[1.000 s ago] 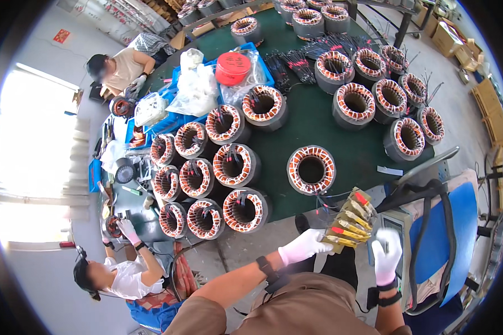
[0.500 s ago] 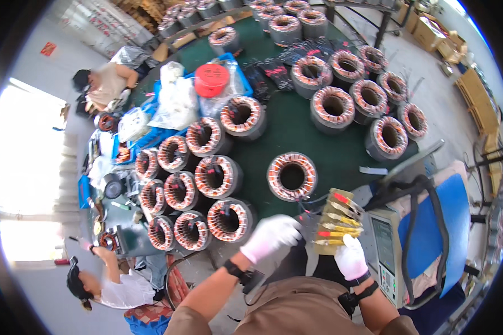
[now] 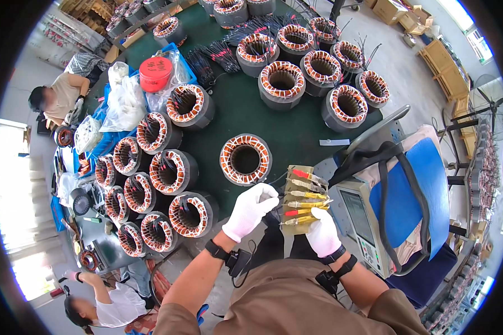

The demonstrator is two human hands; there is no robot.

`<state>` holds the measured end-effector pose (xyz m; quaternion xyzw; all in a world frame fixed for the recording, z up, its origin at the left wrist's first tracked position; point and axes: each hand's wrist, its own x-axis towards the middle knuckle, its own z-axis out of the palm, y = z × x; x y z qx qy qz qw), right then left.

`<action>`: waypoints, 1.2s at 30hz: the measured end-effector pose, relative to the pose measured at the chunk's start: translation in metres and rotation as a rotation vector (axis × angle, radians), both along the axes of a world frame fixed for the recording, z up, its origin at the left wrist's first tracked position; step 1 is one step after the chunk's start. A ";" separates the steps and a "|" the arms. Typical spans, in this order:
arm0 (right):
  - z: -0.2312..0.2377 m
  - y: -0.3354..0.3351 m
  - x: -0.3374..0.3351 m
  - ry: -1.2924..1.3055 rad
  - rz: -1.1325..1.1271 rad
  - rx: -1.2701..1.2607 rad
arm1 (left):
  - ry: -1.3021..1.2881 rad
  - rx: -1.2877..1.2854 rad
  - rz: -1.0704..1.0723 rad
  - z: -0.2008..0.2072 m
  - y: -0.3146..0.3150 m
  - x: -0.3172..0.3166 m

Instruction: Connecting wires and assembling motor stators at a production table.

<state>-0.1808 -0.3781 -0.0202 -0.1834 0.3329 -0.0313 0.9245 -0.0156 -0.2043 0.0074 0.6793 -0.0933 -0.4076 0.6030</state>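
Note:
My left hand (image 3: pixel 251 212), in a white glove, is closed in a pinch beside the left edge of a terminal board (image 3: pixel 289 192). Dark lead wires run close by its fingertips; what the fingers hold is hidden. My right hand (image 3: pixel 323 233), also gloved, has its thumb and fingers closed at the board's lower right, on a yellow clip (image 3: pixel 302 204). Several yellow and red-sleeved clips sit in a row across the board. Just beyond my left hand a motor stator (image 3: pixel 227 158) stands upright on the green table, its copper windings laced with white cord.
Several more stators (image 3: pixel 191 215) stand at the left and others (image 3: pixel 282 78) at the far right. A tester (image 3: pixel 355 218) with a screen is right of the board. A red round container (image 3: pixel 156 74) sits among plastic bags. Two people work along the left side.
The whole view has shifted, so the table's things sit farther left. My left hand has come a little nearer the stator, its fingers now pinched. My right hand stays at the board.

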 end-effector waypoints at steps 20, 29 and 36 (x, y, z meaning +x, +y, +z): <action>-0.048 -0.010 -0.034 0.039 0.276 0.073 | -0.296 0.117 -0.095 -0.005 0.007 -0.016; -0.138 0.012 -0.047 0.206 0.504 -0.024 | -0.607 0.353 -0.020 -0.003 0.091 -0.027; -0.133 -0.008 -0.134 0.468 0.950 -1.788 | -0.359 0.355 0.220 -0.002 0.160 -0.058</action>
